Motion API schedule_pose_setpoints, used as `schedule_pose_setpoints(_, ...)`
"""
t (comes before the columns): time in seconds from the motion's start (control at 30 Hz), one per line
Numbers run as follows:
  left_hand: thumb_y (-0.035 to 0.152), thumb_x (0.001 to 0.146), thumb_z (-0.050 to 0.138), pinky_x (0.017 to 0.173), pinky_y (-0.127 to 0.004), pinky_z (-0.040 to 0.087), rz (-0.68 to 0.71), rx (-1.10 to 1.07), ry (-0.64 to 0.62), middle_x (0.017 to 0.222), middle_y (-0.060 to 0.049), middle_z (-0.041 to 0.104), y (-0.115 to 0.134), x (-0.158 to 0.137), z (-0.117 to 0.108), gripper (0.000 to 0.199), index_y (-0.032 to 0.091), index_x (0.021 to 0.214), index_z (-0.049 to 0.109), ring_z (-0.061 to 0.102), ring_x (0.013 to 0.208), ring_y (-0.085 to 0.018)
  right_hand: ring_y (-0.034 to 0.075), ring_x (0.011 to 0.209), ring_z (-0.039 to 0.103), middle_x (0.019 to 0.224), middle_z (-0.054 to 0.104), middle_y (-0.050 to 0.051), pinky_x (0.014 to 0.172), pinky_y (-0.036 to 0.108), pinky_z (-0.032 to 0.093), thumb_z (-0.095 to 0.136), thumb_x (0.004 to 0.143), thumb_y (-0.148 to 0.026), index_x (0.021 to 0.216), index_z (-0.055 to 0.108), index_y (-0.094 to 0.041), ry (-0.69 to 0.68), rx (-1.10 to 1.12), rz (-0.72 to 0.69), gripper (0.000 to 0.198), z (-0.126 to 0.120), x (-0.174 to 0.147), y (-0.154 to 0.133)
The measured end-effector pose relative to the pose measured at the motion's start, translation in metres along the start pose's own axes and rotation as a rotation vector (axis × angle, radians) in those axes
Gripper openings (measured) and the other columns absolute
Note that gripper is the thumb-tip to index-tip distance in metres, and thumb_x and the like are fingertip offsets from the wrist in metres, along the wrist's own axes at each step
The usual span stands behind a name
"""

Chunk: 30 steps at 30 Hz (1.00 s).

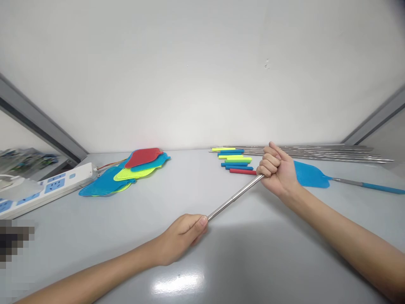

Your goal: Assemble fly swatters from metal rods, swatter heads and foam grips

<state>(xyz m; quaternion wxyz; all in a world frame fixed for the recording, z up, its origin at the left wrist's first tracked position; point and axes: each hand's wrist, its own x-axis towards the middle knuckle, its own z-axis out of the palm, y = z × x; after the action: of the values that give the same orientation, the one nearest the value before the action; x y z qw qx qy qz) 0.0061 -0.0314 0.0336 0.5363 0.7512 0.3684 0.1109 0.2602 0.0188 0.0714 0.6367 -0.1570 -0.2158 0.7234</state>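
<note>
A shiny telescopic metal rod (234,197) slants between my two hands above the table. Around its lower end is my left hand (183,236), fingers closed with the thumb on top. My right hand (275,169) is closed round the upper end, its thumb pointing up. A thin step shows midway along the rod, where two tube sections meet. Both rod ends are hidden inside my hands. Behind my right hand lies a blue fly swatter (311,174) with a metal shaft and a blue grip.
Coloured fly swatter heads (144,158) lie piled at the back left, beside a white power strip (53,185). Several coloured handle grips (236,159) are lined up at the back middle. Thin metal rods (332,152) lie along the white wall (190,76).
</note>
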Motion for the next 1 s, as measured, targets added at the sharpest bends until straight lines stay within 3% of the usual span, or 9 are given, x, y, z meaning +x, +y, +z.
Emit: schedule_pose_setpoints(1.0,0.041,0.087,0.018,0.048,-0.021,0.023,0.005,-0.070,0.005,0.052,0.005,0.028,0.0003,0.0015,-0.0001,0.042,0.016,0.055,0.029,0.025,0.049,-0.008,0.007,0.034,0.004,0.042,0.005,-0.008,0.031,0.021,0.009,0.036,0.083,-0.025,0.053,0.015,-0.018,0.005,0.050,0.021,0.037,0.0037,-0.0036,0.0073)
